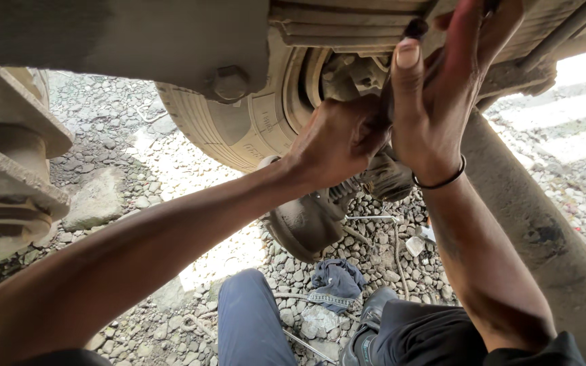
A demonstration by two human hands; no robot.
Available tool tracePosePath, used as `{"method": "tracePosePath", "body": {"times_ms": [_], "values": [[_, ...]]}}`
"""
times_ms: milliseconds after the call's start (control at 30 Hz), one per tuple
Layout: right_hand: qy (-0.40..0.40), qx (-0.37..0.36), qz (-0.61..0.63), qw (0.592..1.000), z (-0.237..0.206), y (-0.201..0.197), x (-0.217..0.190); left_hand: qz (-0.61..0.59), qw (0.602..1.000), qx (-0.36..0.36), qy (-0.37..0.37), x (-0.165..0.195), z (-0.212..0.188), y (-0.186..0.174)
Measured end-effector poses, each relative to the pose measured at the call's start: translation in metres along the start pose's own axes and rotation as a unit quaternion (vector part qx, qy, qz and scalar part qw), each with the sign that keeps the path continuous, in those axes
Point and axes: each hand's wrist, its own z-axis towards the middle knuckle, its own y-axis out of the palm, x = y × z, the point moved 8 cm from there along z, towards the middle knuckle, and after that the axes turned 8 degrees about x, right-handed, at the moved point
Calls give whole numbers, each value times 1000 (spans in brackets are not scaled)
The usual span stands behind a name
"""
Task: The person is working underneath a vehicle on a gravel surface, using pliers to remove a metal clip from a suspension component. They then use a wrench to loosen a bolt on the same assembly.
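Grimy grey metal brake assembly (354,74) sits up under the vehicle, just inside the worn black rubber tyre (239,125) and below the ribbed rusty leaf-spring stack (347,24); both hands are raised to it, view looking up from under the chassis. Left hand (337,139) is clenched against the lower part of the assembly, knuckles toward camera; cannot tell what it grips, fingers hidden behind the fist. Right hand (442,88) is just beside and above the left, touching it near the thumb, fingers curled upward around something dark at the spring's underside; thumb (407,68) stands upright with the nail facing camera, and the held item is mostly hidden, only a small dark round tip (416,28) shows above the thumb. Thin black band (442,181) on the right wrist. Dark round ribbed chamber (388,177) hangs just below the hands, with a bigger dusty grey drum-shaped part (306,220) under it, near the gravel. Large hex bolt head (230,83) on the frame bracket left of the tyre, well apart from the hands. Thick dusty axle tube (530,224) runs down the right side, behind the right forearm. On the grey gravel ground (130,156): crumpled dark blue rag (337,279), slim metal rod (374,218), flat stone (93,200). Person's blue trouser leg (252,322) and black shoe (367,325) at bottom.
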Motion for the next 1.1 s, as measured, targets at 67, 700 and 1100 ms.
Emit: {"method": "tracePosePath", "body": {"times_ms": [67, 700, 1100], "values": [[9, -6, -24, 1000, 2, -1, -3, -2, 1000, 8, 13, 5, 0, -1], [-36, -11, 5, 999, 11, 0, -27, 2, 1000, -6, 2, -3, -1, 5], [65, -9, 72, 995, 18, 4, -24, -9, 998, -40, 43, -2, 24, 8]]}}
